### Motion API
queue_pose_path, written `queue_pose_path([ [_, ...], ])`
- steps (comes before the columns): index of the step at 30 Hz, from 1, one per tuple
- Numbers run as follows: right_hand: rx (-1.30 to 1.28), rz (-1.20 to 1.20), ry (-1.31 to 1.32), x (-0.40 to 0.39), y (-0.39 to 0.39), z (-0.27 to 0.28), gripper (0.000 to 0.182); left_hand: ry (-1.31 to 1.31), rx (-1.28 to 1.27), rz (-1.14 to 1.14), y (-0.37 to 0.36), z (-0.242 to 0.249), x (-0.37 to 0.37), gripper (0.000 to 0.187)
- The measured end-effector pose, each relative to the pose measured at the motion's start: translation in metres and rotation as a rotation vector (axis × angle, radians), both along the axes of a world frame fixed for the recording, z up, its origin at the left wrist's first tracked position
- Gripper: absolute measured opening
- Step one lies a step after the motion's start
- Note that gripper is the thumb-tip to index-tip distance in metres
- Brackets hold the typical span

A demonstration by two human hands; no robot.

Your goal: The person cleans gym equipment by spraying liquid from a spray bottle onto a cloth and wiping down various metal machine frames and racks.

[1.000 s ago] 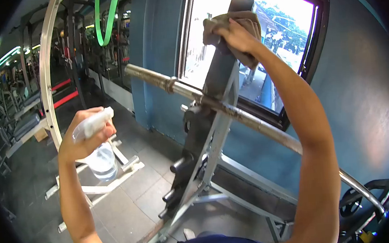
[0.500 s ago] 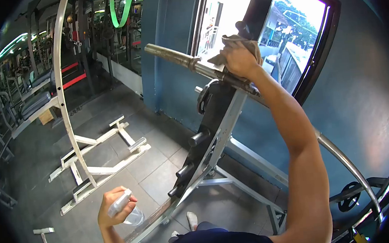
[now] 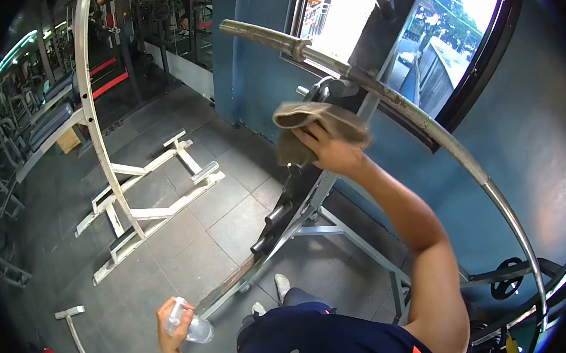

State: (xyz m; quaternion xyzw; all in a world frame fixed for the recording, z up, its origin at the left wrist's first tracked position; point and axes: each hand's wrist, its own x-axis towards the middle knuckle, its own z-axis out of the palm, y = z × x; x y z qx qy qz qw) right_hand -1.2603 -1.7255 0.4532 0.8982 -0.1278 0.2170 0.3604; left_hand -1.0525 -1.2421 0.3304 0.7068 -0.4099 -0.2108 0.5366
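Observation:
A brown cloth (image 3: 303, 132) is bunched in my right hand (image 3: 337, 152), its folds slightly blurred. The hand is in front of the weight rack (image 3: 305, 194), below the long metal barbell (image 3: 382, 92) that crosses the rack's upper part. Low on the left, my left hand (image 3: 168, 323) has its fingers wrapped around the neck of a clear spray bottle (image 3: 200, 330) with a white nozzle. The bottle is tilted, its body showing beneath the fingers. Short metal pegs (image 3: 278, 214) stick out from the rack's side.
A white metal frame (image 3: 142, 213) stands on the grey tiled floor (image 3: 217, 214) to the left. Behind the rack are a window (image 3: 454, 40) and a blue wall (image 3: 402, 188). A black weight plate (image 3: 507, 279) is at the lower right. My feet (image 3: 282, 285) are beside the rack's base.
My right hand has come down off the barbell with the cloth, nearer to me. The view has shifted, and my left hand still holds the spray bottle low on the left.

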Motion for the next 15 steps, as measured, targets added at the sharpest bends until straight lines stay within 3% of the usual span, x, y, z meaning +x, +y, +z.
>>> queue_pose_path([
  [6, 0.046, -0.361, 0.041, 0.022, -0.055, -0.032, 0.063, 0.034, 0.038, -0.082, -0.031, 0.004, -0.007, 0.016],
  [8, 0.172, -0.236, -0.260, 0.015, -0.030, -0.026, 0.062, -0.023, 0.031, -0.081, -0.032, 0.003, -0.007, 0.016],
  [9, 0.048, -0.182, -0.271, 0.004, -0.013, -0.026, 0.059, -0.038, 0.033, -0.061, -0.031, 0.007, -0.008, 0.017],
  [12, 0.043, 0.019, -0.127, -0.034, -0.039, -0.077, 0.054, 0.027, 0.043, 0.032, -0.010, 0.012, -0.014, 0.017],
  [15, 0.089, 0.007, -0.062, -0.018, -0.051, -0.009, 0.044, 0.067, 0.070, 0.081, 0.008, -0.009, -0.008, 0.018],
])
